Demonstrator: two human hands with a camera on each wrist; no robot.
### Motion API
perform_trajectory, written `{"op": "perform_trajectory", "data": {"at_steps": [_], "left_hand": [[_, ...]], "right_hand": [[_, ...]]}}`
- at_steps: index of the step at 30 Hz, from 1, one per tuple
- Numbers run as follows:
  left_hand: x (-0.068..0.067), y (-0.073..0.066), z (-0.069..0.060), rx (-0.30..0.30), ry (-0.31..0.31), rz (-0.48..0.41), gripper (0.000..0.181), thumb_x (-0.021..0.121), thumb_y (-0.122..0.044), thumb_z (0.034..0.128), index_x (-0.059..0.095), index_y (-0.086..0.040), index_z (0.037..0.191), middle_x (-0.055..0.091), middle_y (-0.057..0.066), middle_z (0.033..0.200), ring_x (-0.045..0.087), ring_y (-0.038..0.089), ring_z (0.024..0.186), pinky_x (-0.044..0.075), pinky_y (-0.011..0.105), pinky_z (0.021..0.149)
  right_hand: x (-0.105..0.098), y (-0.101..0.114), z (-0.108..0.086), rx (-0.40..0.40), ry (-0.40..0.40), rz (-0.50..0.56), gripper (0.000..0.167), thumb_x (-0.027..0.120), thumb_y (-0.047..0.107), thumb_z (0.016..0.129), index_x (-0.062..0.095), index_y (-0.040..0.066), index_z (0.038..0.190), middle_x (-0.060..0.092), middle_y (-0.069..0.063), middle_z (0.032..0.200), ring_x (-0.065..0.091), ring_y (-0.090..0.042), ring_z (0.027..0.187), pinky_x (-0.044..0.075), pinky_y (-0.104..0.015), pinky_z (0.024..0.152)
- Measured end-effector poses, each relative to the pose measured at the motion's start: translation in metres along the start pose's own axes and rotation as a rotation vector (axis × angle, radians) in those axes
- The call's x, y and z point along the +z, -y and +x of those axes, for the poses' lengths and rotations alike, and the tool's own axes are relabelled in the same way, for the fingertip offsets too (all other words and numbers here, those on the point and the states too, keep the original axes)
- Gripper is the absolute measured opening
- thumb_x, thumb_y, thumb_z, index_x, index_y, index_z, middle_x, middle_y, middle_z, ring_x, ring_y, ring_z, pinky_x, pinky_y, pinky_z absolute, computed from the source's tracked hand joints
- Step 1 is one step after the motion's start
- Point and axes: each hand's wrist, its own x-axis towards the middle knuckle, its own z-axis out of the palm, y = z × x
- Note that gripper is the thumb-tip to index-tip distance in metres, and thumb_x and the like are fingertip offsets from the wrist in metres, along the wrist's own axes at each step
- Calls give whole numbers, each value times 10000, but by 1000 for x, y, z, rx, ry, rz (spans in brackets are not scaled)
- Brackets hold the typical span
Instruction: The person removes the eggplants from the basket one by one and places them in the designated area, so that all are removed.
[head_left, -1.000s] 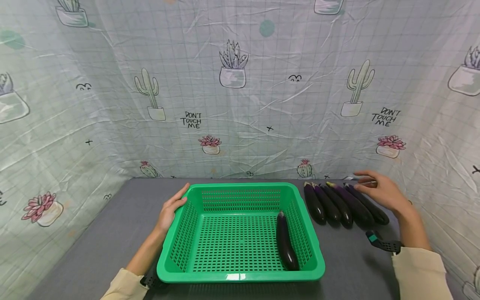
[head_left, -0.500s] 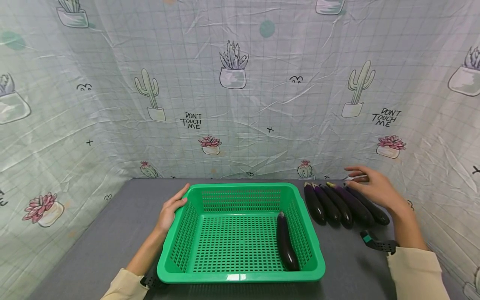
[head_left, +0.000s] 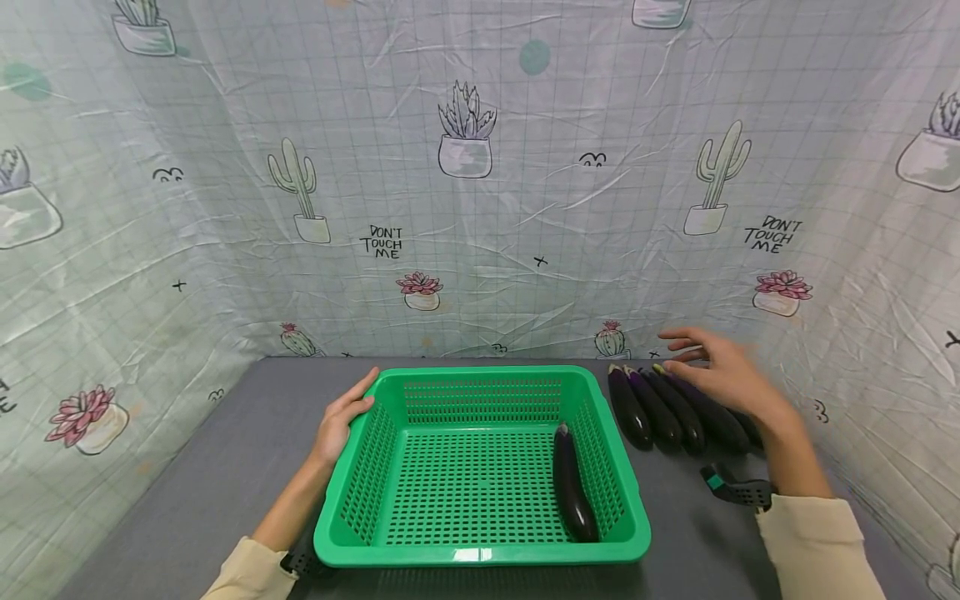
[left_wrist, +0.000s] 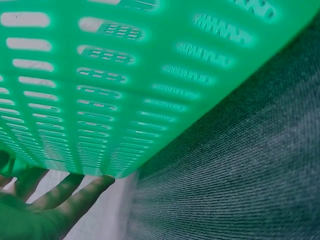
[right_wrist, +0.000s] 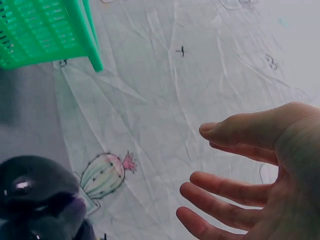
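A green plastic basket [head_left: 480,553] stands on the grey table, with one eggplant [head_left: 573,492] lying along its inner right side. My left hand [head_left: 337,425] holds the basket by its left rim, thumb over the edge; in the left wrist view its fingers [left_wrist: 82,195] reach along the outer wall. Right of the basket lie several dark purple eggplants [head_left: 678,408] side by side. My right hand [head_left: 731,375] hovers over the stem ends of the rightmost ones, fingers apart and holding nothing. It partly covers the outermost eggplant. In the right wrist view, eggplants [right_wrist: 37,185] show at lower left.
A pale curtain [head_left: 540,208] printed with cactus drawings hangs behind the table and along both sides. Bare grey tabletop [head_left: 202,492] extends left of the basket. Black bands [head_left: 742,492] sit on the wrists, below light sleeves.
My right hand has moved left above the row of eggplants, from the outermost one towards the middle. The left hand and basket have stayed in place.
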Motion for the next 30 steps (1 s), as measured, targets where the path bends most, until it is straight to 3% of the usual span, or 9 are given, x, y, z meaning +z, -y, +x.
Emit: {"op": "perform_trajectory", "data": {"at_steps": [6,15,20,26,28,30], "left_hand": [[-2,3,-1,83,18,-8,581,439,-227,1107,291,25,1609,217,197,1707,226,263,1584,406,39,1029],[0,-2,-1,3,9,11,554,399,-168,1119,263,23,1621,171,229,1710,232,247,1559,428,52,1036],[1,-5,-2,8,0,29,543,396,-144,1113,279,36,1612,186,226,1706,146,377,1584,382,27,1037],[1,-3,0,13,0,37,544,390,-128,1108,272,50,1608,178,239,1702,122,409,1588,361,16,1034],[1,-3,0,10,2,22,544,390,-128,1109,270,50,1610,172,236,1705,136,395,1585,380,23,1034],[1,-2,0,3,1,13,547,393,-138,1111,271,39,1614,173,223,1711,227,227,1583,391,28,1037]], "right_hand": [[6,11,2,-13,12,-22,500,645,229,1039,515,74,1496,600,-271,1397,642,-477,1202,563,-623,927],[16,35,2,-67,49,5,497,637,228,1044,514,68,1499,561,-243,1461,621,-456,1241,553,-611,965],[22,48,2,-87,65,2,493,642,233,1041,520,77,1493,557,-236,1462,626,-440,1233,557,-609,953],[30,60,-1,-148,89,41,494,662,198,1029,524,90,1490,556,-227,1464,639,-429,1227,584,-563,932],[33,65,-1,-168,98,50,484,664,188,1027,531,92,1483,576,-218,1442,644,-415,1225,589,-542,923],[35,69,-2,-188,110,52,482,670,184,1022,538,90,1476,593,-217,1414,645,-405,1220,592,-528,914]]}}
